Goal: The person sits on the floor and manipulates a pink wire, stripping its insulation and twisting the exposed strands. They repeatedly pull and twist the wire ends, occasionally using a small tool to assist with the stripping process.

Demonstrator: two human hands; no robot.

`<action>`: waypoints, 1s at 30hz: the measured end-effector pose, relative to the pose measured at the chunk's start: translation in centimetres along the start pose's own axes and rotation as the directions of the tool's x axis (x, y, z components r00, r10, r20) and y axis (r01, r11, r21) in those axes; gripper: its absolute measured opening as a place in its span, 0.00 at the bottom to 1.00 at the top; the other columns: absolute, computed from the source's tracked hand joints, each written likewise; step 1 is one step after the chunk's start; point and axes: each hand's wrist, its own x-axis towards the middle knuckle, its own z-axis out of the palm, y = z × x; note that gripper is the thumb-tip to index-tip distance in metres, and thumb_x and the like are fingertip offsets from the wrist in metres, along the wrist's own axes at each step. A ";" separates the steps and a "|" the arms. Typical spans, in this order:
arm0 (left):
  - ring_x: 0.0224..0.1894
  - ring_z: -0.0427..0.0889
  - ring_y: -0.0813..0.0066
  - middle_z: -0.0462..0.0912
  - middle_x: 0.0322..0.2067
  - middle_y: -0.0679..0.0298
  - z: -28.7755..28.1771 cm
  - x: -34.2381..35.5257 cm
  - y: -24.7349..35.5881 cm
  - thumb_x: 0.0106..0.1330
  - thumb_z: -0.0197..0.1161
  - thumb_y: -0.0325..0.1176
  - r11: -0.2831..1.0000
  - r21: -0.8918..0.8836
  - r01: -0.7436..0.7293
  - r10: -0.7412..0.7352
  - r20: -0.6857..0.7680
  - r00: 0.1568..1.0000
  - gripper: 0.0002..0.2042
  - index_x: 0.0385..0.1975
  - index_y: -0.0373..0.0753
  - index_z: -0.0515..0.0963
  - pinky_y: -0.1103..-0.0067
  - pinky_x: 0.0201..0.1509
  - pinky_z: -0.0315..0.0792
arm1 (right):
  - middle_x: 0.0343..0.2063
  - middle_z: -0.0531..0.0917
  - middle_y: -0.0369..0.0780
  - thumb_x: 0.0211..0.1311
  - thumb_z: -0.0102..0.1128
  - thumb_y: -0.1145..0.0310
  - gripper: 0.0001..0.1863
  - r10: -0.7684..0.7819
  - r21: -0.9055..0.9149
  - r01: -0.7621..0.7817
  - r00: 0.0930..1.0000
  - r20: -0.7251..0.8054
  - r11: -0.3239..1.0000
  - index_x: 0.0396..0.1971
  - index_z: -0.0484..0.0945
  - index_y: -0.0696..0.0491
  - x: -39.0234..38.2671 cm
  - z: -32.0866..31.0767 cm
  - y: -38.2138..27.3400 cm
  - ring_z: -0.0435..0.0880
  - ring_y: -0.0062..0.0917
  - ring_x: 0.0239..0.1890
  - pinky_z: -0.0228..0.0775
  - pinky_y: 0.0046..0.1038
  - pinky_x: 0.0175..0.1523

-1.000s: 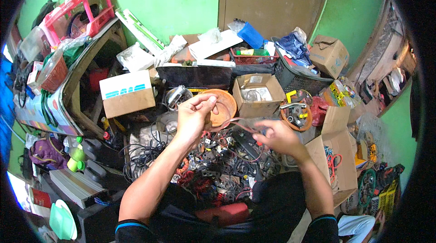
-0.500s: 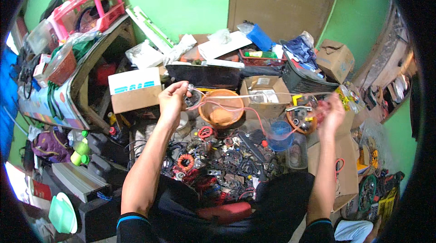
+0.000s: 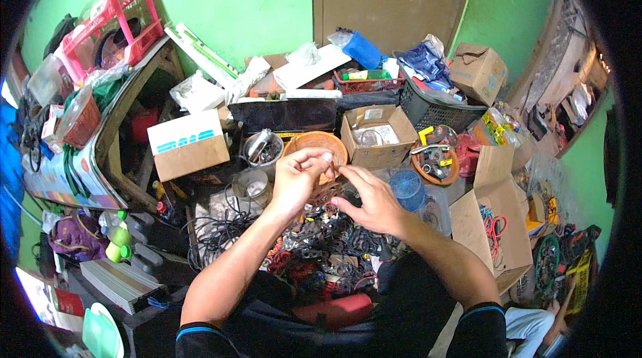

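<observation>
In the head view, we see the left hand (image 3: 296, 181) with thumb and fingers pressed together, on what we cannot tell, and the right hand (image 3: 372, 201) beside it, thumb spread from its fingers, above a heap of wires and parts (image 3: 334, 257), an orange bowl (image 3: 319, 139) just beyond.

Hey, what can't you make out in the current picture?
All in the head view:
- Whether the left hand pinches anything near the right hand: too small and blurred at the fingertips.
- Lower part of the orange bowl: hidden behind the left hand.
- Single pieces in the pile of parts: too small and tangled.
- Rest of the person in pale trousers: cut off by the dark rim.
</observation>
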 end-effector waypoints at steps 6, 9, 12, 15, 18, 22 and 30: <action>0.13 0.64 0.92 0.80 0.21 0.70 -2.0 0.0 -0.4 0.65 0.61 0.32 0.995 0.097 0.039 -0.034 -0.044 0.998 0.07 0.38 0.37 0.80 0.88 0.14 0.53 | 0.26 0.82 0.44 0.58 0.57 0.67 0.08 0.125 0.219 -0.157 0.980 0.154 0.963 0.31 0.81 0.56 -0.6 0.4 2.0 0.82 0.38 0.31 0.72 0.36 0.36; 0.13 0.62 0.90 0.77 0.19 0.72 -6.1 1.3 0.2 0.64 0.61 0.32 0.990 0.130 0.056 -0.032 -0.179 0.983 0.07 0.36 0.37 0.80 0.87 0.15 0.52 | 0.27 0.83 0.45 0.58 0.56 0.66 0.10 0.300 0.034 -0.300 0.954 0.001 0.953 0.30 0.82 0.56 -1.6 -2.5 5.6 0.83 0.36 0.30 0.73 0.32 0.37; 0.13 0.60 0.90 0.76 0.19 0.71 -12.6 2.6 0.4 0.64 0.61 0.32 0.990 0.139 0.012 0.044 -0.389 0.920 0.08 0.38 0.36 0.79 0.88 0.15 0.51 | 0.25 0.83 0.46 0.59 0.55 0.64 0.12 0.568 -0.016 -0.598 0.768 -0.295 0.801 0.31 0.82 0.58 -4.1 -6.9 10.9 0.82 0.30 0.28 0.71 0.31 0.36; 0.14 0.60 0.90 0.76 0.19 0.71 -16.9 2.6 0.6 0.63 0.62 0.33 0.996 0.087 0.032 0.013 -0.472 0.882 0.08 0.37 0.36 0.78 0.88 0.15 0.50 | 0.24 0.82 0.50 0.57 0.57 0.57 0.19 0.600 -0.105 -0.672 0.712 -0.364 0.733 0.30 0.81 0.62 -13.4 -12.1 22.1 0.82 0.40 0.29 0.70 0.36 0.37; 0.13 0.61 0.91 0.77 0.19 0.69 -17.5 3.1 -0.3 0.63 0.63 0.33 0.988 0.153 -0.008 0.081 -0.475 0.876 0.09 0.38 0.34 0.79 0.88 0.14 0.51 | 0.37 0.81 0.55 0.56 0.54 0.59 0.19 0.812 -0.554 -0.831 0.361 -0.458 0.057 0.35 0.80 0.60 -27.2 -17.6 31.1 0.80 0.48 0.39 0.70 0.42 0.44; 0.13 0.61 0.91 0.78 0.20 0.67 -18.0 2.4 1.0 0.63 0.62 0.31 0.991 0.117 -0.066 0.117 -0.514 0.849 0.09 0.39 0.34 0.78 0.88 0.14 0.51 | 0.39 0.80 0.55 0.55 0.55 0.62 0.17 0.864 -0.469 -0.875 0.142 -0.484 -0.119 0.38 0.80 0.60 -30.3 -19.1 30.4 0.78 0.48 0.43 0.69 0.41 0.48; 0.17 0.64 0.89 0.78 0.21 0.68 -11.6 2.8 1.9 0.64 0.60 0.32 0.992 -0.079 -0.095 0.055 -0.401 0.914 0.07 0.37 0.36 0.79 0.86 0.17 0.57 | 0.45 0.79 0.48 0.50 0.62 0.68 0.21 0.525 -0.417 -0.556 0.827 -0.199 0.719 0.46 0.77 0.57 -17.4 -12.7 19.5 0.77 0.43 0.49 0.68 0.34 0.55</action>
